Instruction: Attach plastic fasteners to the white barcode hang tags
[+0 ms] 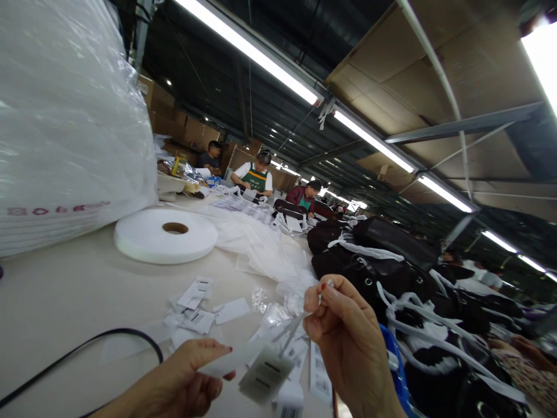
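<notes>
My left hand (187,380) pinches a white paper tag (232,359) between thumb and fingers at the bottom of the view. Just right of it hangs a grey printed tag (265,377). My right hand (348,337) is raised above the table, fingers closed on a thin clear plastic fastener (296,325) whose strand runs down toward the tags. Loose white barcode tags (195,302) lie scattered on the table under both hands.
A large roll of white tape (165,235) lies flat on the table (65,302). A stack of white plastic bags (65,128) rises at left. Black bags with white straps (391,255) pile at right. A black cable (108,337) crosses the front. Three co-workers (256,174) work farther along.
</notes>
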Tool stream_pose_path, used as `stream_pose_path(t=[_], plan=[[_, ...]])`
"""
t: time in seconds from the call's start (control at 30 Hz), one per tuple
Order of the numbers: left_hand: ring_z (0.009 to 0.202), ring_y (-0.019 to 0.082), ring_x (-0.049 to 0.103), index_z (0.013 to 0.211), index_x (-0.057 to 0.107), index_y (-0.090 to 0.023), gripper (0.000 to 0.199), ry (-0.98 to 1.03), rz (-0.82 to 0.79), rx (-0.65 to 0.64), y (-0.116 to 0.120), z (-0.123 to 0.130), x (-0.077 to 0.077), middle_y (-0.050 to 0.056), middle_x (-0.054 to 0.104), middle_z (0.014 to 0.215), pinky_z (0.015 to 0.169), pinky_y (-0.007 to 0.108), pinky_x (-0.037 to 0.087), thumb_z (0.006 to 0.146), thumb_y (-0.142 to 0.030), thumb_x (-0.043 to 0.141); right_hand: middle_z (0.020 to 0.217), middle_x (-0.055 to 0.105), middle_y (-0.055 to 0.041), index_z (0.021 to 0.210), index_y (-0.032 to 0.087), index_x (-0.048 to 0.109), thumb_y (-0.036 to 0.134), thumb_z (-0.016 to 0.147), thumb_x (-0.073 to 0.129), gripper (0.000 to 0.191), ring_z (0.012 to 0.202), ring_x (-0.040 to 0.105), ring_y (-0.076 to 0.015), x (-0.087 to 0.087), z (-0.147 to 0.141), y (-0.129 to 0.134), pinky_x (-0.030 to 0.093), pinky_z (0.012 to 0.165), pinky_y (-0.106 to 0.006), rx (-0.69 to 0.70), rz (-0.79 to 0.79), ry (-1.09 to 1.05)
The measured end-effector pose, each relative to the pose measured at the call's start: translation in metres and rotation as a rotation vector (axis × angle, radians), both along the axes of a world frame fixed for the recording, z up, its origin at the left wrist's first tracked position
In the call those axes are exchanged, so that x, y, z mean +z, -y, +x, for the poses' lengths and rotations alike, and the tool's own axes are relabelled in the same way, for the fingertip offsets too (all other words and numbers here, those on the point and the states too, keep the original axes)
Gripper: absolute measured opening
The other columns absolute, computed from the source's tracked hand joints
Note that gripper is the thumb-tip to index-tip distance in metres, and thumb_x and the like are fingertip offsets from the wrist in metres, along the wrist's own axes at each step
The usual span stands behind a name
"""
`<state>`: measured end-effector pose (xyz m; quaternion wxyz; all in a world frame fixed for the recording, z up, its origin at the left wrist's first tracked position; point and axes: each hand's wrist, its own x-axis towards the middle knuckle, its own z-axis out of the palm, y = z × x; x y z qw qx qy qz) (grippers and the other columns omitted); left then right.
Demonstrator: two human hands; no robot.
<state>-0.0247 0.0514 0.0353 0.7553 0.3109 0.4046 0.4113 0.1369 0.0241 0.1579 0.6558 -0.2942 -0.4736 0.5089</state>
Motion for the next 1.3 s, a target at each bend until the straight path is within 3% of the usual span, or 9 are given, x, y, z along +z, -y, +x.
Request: stream_pose_path(t=[0.13, 0.2, 0.3, 0.47, 0.6, 0.87, 1.03, 1.13, 1.3], plan=[[0.05, 0.012, 0.052, 0.06, 0.059, -0.017, 0.027, -0.123, 0.154, 0.128, -0.014, -0.004, -0.006, 0.001, 0.064, 0.062, 0.043, 0.019, 0.034, 0.057, -0.039, 0.075, 0.06, 0.066, 0.0003, 0.071, 0.017, 0.059, 0.021, 0.075, 0.063, 0.008, 0.042, 0.051, -0.0041, 0.0, 0.001, 0.001, 0.038, 0.043, -0.013, 0.027, -0.013, 0.016], [0.075, 0.018, 0.057, 0.073, 0.065, -0.019, 0.028, -0.165, 0.404, 0.16, -0.012, -0.007, 0.0, 0.003, 0.068, 0.082, 0.063, 0.024, 0.042, 0.055, -0.038, 0.076, 0.06, 0.065, 0.0003, 0.071, 0.017, 0.058, 0.021, 0.076, 0.062, 0.008, 0.042, 0.051, -0.0043, -0.001, 0.002, 0.002, 0.038, 0.043, -0.013, 0.042, -0.018, 0.022], [0.102, 0.026, 0.05, 0.093, 0.063, -0.025, 0.037, -0.283, 0.689, 0.065, -0.003, -0.008, 0.012, 0.002, 0.065, 0.103, 0.089, 0.035, 0.035, 0.058, -0.032, 0.073, 0.06, 0.065, 0.0, 0.071, 0.016, 0.058, 0.02, 0.076, 0.061, 0.007, 0.042, 0.051, -0.0045, -0.003, 0.001, 0.001, 0.038, 0.043, -0.014, 0.049, -0.013, 0.02], [0.074, 0.016, 0.058, 0.085, 0.06, -0.021, 0.022, -0.047, 0.57, -0.098, -0.004, 0.0, 0.017, -0.001, 0.065, 0.075, 0.069, 0.026, 0.042, 0.066, -0.027, 0.07, 0.057, 0.062, 0.0011, 0.071, 0.016, 0.058, 0.019, 0.077, 0.06, 0.006, 0.041, 0.048, -0.0044, -0.004, 0.002, 0.003, 0.036, 0.041, -0.013, 0.064, -0.017, 0.003], [0.057, 0.012, 0.058, 0.081, 0.061, -0.019, 0.033, 0.211, 0.391, -0.167, -0.016, -0.001, 0.009, 0.0, 0.067, 0.065, 0.056, 0.021, 0.042, 0.058, -0.034, 0.079, 0.053, 0.057, 0.0025, 0.07, 0.017, 0.058, 0.02, 0.076, 0.061, 0.008, 0.04, 0.044, -0.0039, -0.007, 0.007, 0.006, 0.032, 0.039, -0.012, 0.071, -0.024, 0.0], [0.042, 0.006, 0.046, 0.075, 0.065, -0.015, 0.041, 0.268, 0.236, -0.282, -0.018, -0.001, -0.002, -0.005, 0.05, 0.047, 0.045, 0.016, 0.032, 0.047, -0.038, 0.084, 0.052, 0.055, 0.0032, 0.07, 0.018, 0.058, 0.023, 0.074, 0.062, 0.008, 0.04, 0.041, -0.0041, -0.008, 0.011, 0.005, 0.029, 0.039, -0.014, 0.055, -0.043, 0.004], [0.054, 0.01, 0.05, 0.084, 0.061, -0.019, 0.032, 0.197, 0.243, -0.258, -0.009, -0.004, 0.005, -0.003, 0.058, 0.064, 0.051, 0.019, 0.035, 0.061, -0.036, 0.076, 0.051, 0.056, 0.0029, 0.069, 0.018, 0.057, 0.023, 0.076, 0.06, 0.009, 0.041, 0.043, -0.0046, -0.002, 0.008, 0.006, 0.029, 0.041, -0.015, 0.029, -0.019, 0.06], [0.061, 0.013, 0.053, 0.088, 0.061, -0.024, 0.023, -0.157, 0.522, -0.047, -0.006, -0.008, 0.008, -0.003, 0.06, 0.068, 0.057, 0.022, 0.038, 0.071, -0.037, 0.067, 0.05, 0.055, 0.0034, 0.07, 0.018, 0.057, 0.023, 0.076, 0.061, 0.009, 0.04, 0.042, -0.0042, -0.006, 0.008, 0.006, 0.028, 0.041, -0.015, -0.01, -0.007, 0.104], [0.069, 0.021, 0.056, 0.098, 0.063, -0.024, 0.024, -0.758, 1.333, 0.349, -0.002, -0.013, 0.01, 0.005, 0.067, 0.075, 0.075, 0.032, 0.036, 0.081, -0.016, 0.048, 0.05, 0.055, 0.0035, 0.069, 0.017, 0.057, 0.024, 0.075, 0.062, 0.01, 0.039, 0.04, -0.005, -0.017, 0.008, 0.001, 0.027, 0.041, -0.017, -0.056, 0.003, 0.15]])
